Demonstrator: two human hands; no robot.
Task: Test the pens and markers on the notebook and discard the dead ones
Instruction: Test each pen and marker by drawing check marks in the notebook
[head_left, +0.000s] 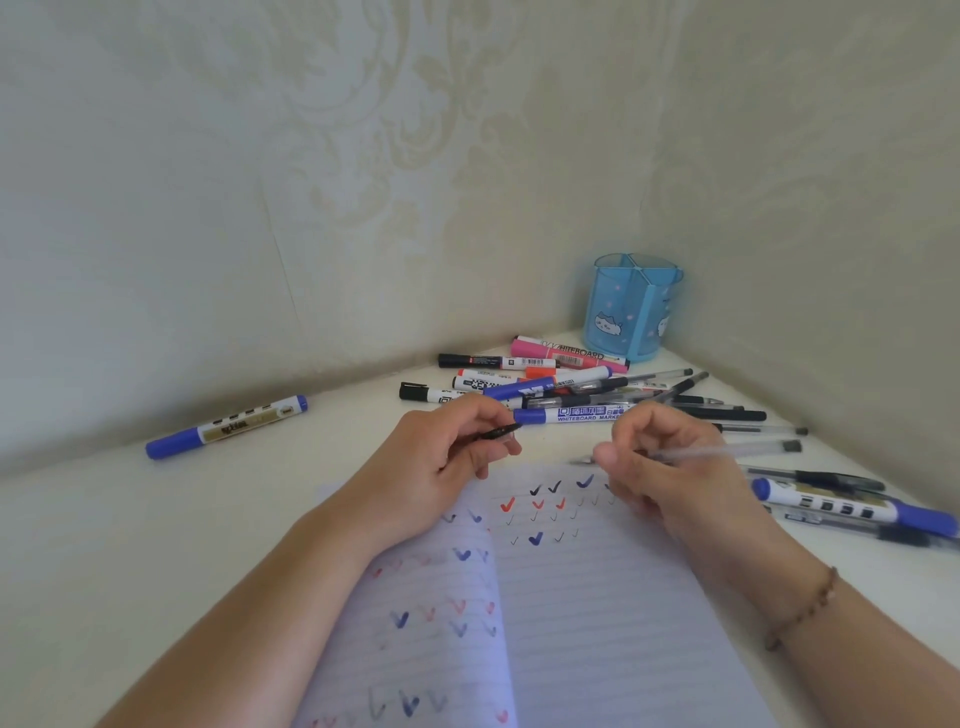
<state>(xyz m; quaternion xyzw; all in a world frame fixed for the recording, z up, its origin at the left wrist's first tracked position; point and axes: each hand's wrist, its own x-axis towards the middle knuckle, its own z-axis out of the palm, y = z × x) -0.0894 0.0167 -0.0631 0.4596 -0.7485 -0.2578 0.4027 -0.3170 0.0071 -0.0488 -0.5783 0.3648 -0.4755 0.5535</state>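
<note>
Currently the right hand (670, 473) pinches a clear pen (727, 451) above the far edge of the notebook (597, 613), tip pointing left. Left hand (441, 467) holds the black cap (501, 432) between curled fingers. Pile of pens and markers (561, 387) lies far, beside the blue holder (631, 306). One blue marker (226, 427) sits apart, far left.

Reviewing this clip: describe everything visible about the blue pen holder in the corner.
The blue pen holder is a translucent plastic cup standing upright at the back of the white desk, in the corner where the two walls meet. Partitions split its inside into compartments, and no pens show in it. Its side carries a white cartoon cat and small pink dots. A pink whiteboard marker lies against its base. Neither hand touches it.
</note>
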